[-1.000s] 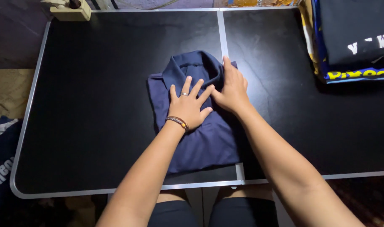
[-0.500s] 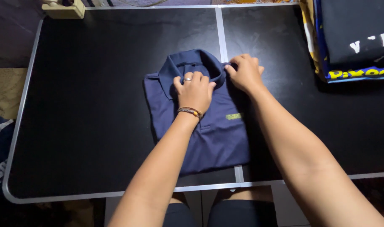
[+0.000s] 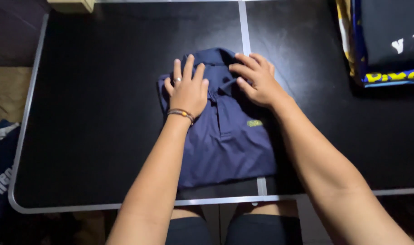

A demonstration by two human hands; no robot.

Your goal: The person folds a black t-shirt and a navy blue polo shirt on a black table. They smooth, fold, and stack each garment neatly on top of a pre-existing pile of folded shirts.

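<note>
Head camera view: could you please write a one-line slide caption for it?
Both hands, left hand and right hand, rest on the collar of a folded navy polo shirt on a black table.

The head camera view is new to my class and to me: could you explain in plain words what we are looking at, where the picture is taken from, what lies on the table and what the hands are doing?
There is no machine here. A person wears a camera on the head, so the picture looks down along their own bare arms. In front of them is a black table with a silver rim. On it lies a folded navy polo shirt, collar away from the person. The left hand, with a ring and a wrist bracelet, lies flat on the shirt's left shoulder. The right hand presses on the collar area beside it. Neither hand lifts anything. At the far right sits a stack of folded clothes.
</note>
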